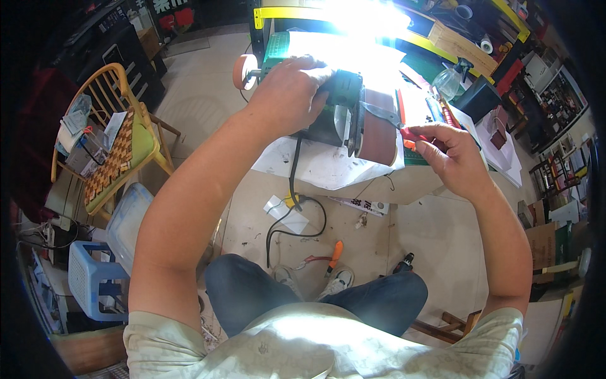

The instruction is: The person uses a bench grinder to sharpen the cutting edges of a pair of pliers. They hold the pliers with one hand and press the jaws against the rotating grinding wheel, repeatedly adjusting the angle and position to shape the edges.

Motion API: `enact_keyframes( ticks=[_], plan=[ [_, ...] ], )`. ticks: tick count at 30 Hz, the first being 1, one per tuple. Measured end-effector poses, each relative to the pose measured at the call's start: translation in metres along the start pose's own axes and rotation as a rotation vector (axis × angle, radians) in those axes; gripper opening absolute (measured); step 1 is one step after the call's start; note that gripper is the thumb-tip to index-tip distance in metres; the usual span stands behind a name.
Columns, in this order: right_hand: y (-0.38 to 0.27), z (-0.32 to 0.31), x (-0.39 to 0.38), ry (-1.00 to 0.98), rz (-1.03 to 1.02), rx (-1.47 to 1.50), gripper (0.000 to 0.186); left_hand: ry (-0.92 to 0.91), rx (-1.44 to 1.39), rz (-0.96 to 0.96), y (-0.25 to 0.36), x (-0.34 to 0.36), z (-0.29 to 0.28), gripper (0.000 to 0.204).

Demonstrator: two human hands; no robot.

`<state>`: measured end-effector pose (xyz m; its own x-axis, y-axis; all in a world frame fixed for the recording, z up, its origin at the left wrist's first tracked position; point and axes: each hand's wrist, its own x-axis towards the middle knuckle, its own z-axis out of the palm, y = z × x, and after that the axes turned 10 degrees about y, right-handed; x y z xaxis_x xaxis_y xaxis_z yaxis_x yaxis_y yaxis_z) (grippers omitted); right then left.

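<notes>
A green bench belt sander [346, 88] sits on white paper on the bench, with a brown sanding belt [377, 139] on its right side and an orange wheel [243, 71] on its left. My left hand [291, 95] rests on the machine's top with fingers curled over it; exactly what the fingertips grip is partly hidden. My right hand [449, 151] is closed on the red handle of a flat metal blade tool [382, 115]. The blade lies across the upper part of the belt; whether it touches is hard to tell.
A bright lamp glares above the bench [284, 161]. A spray bottle [446, 85] and tools lie at back right. A wooden chair [145, 120] and blue stools [95, 278] stand left. A cable [290, 230] and orange-handled tool [334, 252] lie on the floor.
</notes>
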<state>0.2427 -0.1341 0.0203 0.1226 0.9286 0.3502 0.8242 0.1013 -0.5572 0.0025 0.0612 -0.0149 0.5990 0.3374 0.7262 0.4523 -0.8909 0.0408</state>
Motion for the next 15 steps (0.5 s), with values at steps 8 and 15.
enact_keyframes(
  ticks=[8, 15],
  plan=[
    [0.002, -0.006, -0.004, 0.018, 0.01, 0.011, 0.026, -0.089, 0.048, -0.03, 0.001, 0.0, -0.002, 0.04],
    [0.002, -0.011, -0.007, 0.024, 0.0, 0.001, 0.024, -0.122, 0.04, -0.048, 0.002, 0.002, -0.005, 0.041]
  ],
)
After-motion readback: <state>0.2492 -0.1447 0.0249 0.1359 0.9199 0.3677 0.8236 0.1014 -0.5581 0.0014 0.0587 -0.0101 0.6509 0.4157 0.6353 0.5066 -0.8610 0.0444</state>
